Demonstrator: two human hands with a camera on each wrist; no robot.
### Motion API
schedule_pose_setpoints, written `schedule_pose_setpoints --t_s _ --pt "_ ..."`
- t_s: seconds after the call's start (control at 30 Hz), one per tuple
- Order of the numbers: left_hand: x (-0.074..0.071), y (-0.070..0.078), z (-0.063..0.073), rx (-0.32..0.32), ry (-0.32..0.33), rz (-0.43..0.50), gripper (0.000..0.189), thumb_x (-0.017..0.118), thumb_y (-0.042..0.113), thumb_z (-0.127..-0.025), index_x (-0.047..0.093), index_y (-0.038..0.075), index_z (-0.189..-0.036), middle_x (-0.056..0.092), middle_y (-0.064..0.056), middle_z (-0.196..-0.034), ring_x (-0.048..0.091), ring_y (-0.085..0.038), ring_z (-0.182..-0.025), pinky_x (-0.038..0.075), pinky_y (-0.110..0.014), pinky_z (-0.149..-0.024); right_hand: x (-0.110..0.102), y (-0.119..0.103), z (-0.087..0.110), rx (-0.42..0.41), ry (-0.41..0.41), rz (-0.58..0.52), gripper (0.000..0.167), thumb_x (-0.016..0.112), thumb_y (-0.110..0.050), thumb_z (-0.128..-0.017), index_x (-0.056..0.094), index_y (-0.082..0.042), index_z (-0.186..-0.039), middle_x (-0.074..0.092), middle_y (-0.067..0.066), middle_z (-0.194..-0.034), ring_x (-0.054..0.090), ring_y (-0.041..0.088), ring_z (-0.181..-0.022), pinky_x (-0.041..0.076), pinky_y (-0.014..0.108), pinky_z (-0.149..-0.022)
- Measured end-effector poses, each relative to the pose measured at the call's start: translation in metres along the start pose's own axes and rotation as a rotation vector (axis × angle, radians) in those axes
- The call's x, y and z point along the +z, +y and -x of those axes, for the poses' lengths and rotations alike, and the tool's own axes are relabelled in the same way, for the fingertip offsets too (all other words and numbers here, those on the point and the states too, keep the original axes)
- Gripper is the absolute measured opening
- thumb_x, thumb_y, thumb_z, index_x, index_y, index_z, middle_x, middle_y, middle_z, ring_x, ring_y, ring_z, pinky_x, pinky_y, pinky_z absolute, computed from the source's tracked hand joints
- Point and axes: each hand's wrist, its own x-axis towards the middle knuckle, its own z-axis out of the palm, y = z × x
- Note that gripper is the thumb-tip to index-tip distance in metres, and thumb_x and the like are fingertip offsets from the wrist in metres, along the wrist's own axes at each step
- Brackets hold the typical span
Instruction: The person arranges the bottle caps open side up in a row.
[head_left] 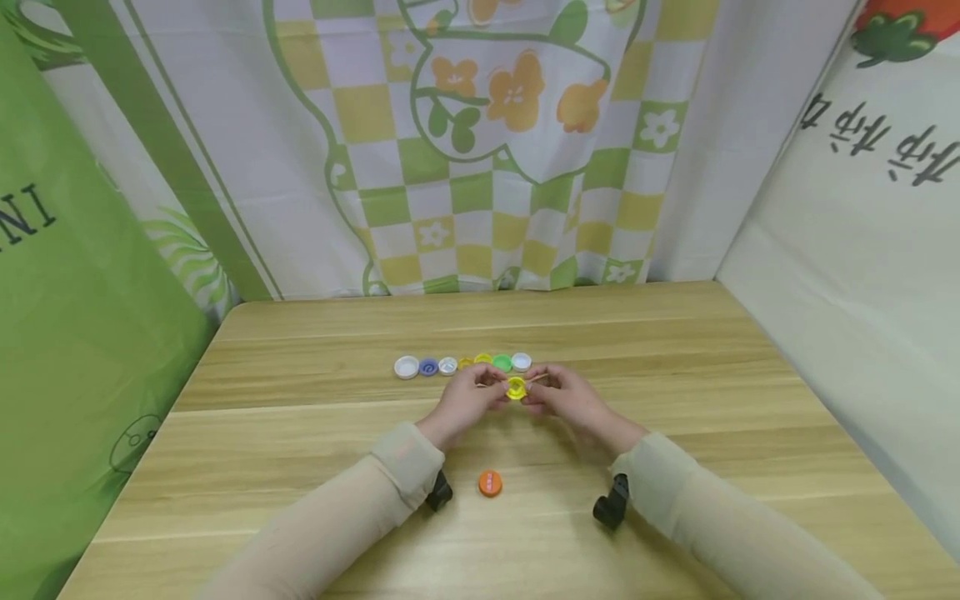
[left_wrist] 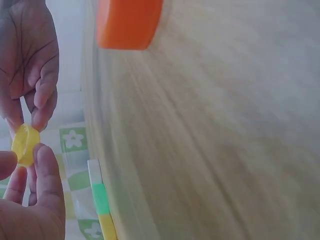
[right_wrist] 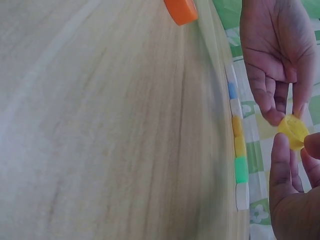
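Observation:
A yellow bottle cap (head_left: 515, 388) is held up above the table between both hands. My left hand (head_left: 467, 398) pinches its left edge with thumb and fingertips. From the other side, my right hand (head_left: 576, 402) pinches the right edge. In the left wrist view the cap (left_wrist: 26, 145) is seen side-on, the left hand (left_wrist: 35, 212) below it and the right hand (left_wrist: 30, 55) above. The right wrist view has the same cap (right_wrist: 293, 132) between the fingertips of both hands. An orange cap (head_left: 490, 483) with pale markings lies on the table, nearer the body.
Behind the hands runs a row of several caps: a large white cap (head_left: 407, 367), a blue cap (head_left: 428, 367), a green cap (head_left: 502, 363) and a white cap (head_left: 521, 362) among them. The left hand partly covers the row's middle. Patterned curtains (head_left: 465, 200) border the wooden table (head_left: 300, 350).

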Motion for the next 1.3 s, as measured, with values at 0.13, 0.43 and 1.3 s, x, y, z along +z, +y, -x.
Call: schedule_pose_setpoints --t_s 0.13,0.43,1.3 --pt "0.003 0.004 -0.001 -0.031 0.024 -0.005 0.022 0.055 0.004 -0.105 0.064 -0.010 -0.119 0.067 -0.017 -0.110 0.068 -0.021 -0.092 0.061 -0.036 -0.088 -0.001 0.000 -0.003 0.004 0.009 -0.029 0.027 0.052 -0.001 -0.105 0.054 0.012 -0.129 0.062 0.020 -0.120 0.067 0.020 -0.097 0.059 0.032 -0.089" --pt "0.012 0.012 -0.005 -0.092 0.028 0.060 0.036 0.047 0.014 -0.109 0.058 -0.012 -0.131 0.064 -0.022 -0.124 0.067 -0.026 -0.105 0.057 -0.038 -0.096 -0.007 0.002 -0.009 0.006 0.070 -0.081 0.027 0.052 0.000 -0.105 0.054 0.014 -0.128 0.061 0.020 -0.121 0.067 0.017 -0.094 0.060 0.031 -0.088" --pt "0.023 0.027 -0.040 -0.195 -0.023 0.173 0.041 0.044 0.015 -0.108 0.050 -0.014 -0.136 0.054 -0.021 -0.128 0.059 -0.033 -0.116 0.047 -0.048 -0.109 -0.030 0.003 -0.038 0.013 0.111 0.031 0.026 0.055 0.001 -0.103 0.056 0.013 -0.126 0.064 0.013 -0.105 0.063 0.021 -0.094 0.060 0.028 -0.081"
